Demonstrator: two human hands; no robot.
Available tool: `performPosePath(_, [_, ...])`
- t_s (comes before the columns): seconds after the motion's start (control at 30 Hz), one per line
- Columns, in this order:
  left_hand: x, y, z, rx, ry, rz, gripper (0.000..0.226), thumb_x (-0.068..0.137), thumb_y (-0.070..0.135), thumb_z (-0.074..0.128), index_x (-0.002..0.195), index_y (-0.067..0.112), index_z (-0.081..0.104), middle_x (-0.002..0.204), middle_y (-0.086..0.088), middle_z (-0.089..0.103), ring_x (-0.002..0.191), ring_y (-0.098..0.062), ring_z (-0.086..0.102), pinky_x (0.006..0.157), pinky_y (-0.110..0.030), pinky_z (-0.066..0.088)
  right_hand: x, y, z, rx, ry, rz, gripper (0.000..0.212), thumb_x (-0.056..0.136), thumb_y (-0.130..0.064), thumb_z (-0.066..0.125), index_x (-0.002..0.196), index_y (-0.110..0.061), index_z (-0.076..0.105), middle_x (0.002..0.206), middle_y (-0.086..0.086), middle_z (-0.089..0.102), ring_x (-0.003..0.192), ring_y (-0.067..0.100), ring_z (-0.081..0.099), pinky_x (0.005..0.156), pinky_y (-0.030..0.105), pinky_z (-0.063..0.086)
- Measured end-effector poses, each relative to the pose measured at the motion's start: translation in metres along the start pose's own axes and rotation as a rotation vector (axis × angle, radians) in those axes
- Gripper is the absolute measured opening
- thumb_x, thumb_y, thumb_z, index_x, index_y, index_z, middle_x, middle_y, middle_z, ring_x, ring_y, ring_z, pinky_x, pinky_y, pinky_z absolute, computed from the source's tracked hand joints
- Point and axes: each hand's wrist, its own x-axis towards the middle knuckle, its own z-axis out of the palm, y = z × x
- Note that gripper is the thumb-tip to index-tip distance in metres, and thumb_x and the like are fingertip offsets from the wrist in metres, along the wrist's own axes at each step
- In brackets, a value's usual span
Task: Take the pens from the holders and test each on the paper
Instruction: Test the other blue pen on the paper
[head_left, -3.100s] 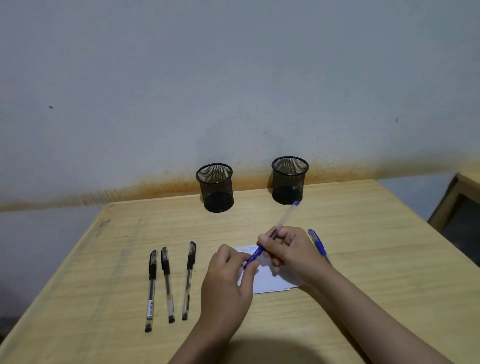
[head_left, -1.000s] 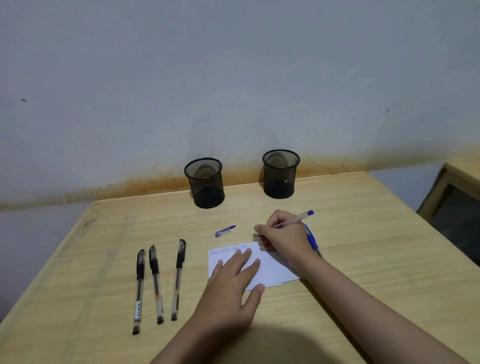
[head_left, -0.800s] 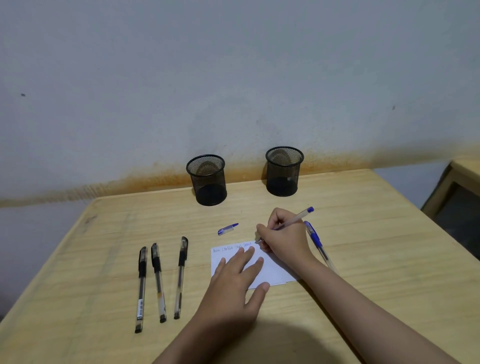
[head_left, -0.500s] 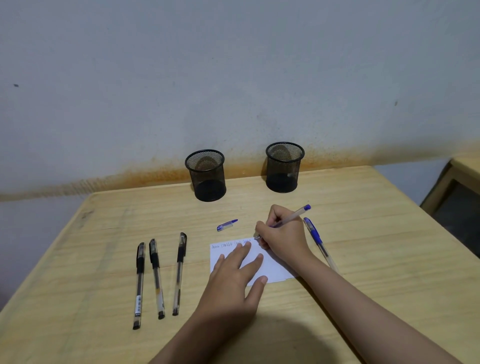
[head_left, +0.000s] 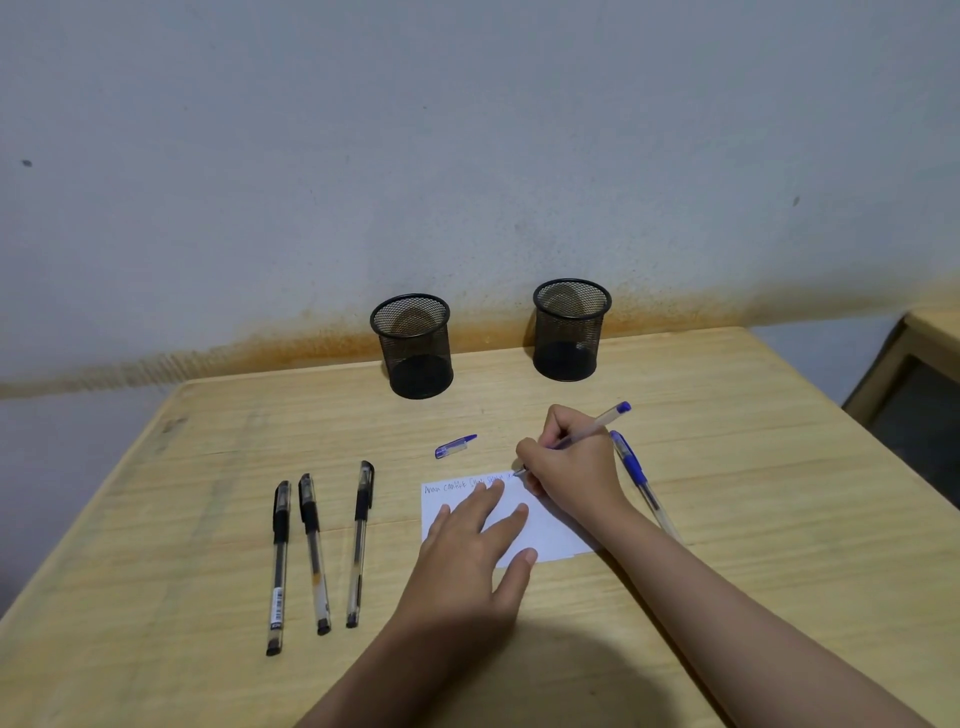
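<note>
Head view: blue pen slants tip-down-left onto paper.

table: light wood, smooth | holders: black wire mesh | pens: see-through shiny plastic | paper: white, matt | wall: rough

A single head-worn view is given, aimed forward and down from above and behind the hands, close over them, with the wall seen beyond.
</note>
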Motion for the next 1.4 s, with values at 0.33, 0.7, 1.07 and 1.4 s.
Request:
performPosePath(0.33, [0.0004, 0.0009, -0.0008, 0.005, -0.004, -0.010, 0.048, 0.095, 0.044, 0.038, 0.142, 0.037, 0.031, 0.156, 0.017, 0.010, 0.142, 0.003, -0.002, 0.114, -0.024, -0.007, 0.0014, 0.0009, 0.0017, -0.011, -0.006, 0.003, 0.028, 0.078, 0.002, 0.065, 0.061, -0.007, 0.046, 0.055, 0.014, 0.053, 0.039, 0.006, 0.056, 0.040, 0.012, 0.045])
performPosePath(0.7, [0.0007, 0.0005, -0.0003, 0.004, 0.003, -0.005, 0.048, 0.095, 0.043, 0.039, 0.141, 0.036, 0.032, 0.156, 0.016, 0.010, 0.142, 0.004, -0.002, 0.113, -0.023, -0.007, 0.0013, 0.0004, -0.0019, -0.002, -0.012, -0.011, 0.030, 0.077, 0.005, 0.064, 0.059, -0.007, 0.044, 0.055, 0.017, 0.052, 0.038, 0.006, 0.054, 0.039, 0.013, 0.044])
performPosePath(1.07, [0.0002, 0.0015, -0.0012, 0.017, -0.002, -0.017, 0.048, 0.095, 0.044, 0.038, 0.142, 0.037, 0.031, 0.156, 0.017, 0.010, 0.142, 0.003, -0.001, 0.115, -0.024, -0.006, 0.0017, 0.0012, -0.0008, -0.013, 0.027, -0.001, 0.030, 0.078, 0.005, 0.064, 0.060, -0.009, 0.044, 0.054, 0.012, 0.050, 0.040, 0.008, 0.053, 0.038, 0.011, 0.042])
performPosePath(1.4, [0.0001, 0.0006, -0.0002, 0.003, -0.007, -0.011, 0.048, 0.095, 0.043, 0.038, 0.142, 0.037, 0.031, 0.156, 0.016, 0.010, 0.142, 0.003, -0.002, 0.116, -0.025, -0.006, 0.0032, 0.0072, -0.0025, -0.069, 0.091, -0.023, 0.028, 0.075, 0.002, 0.065, 0.058, -0.007, 0.045, 0.053, 0.011, 0.048, 0.050, 0.019, 0.051, 0.040, 0.013, 0.039])
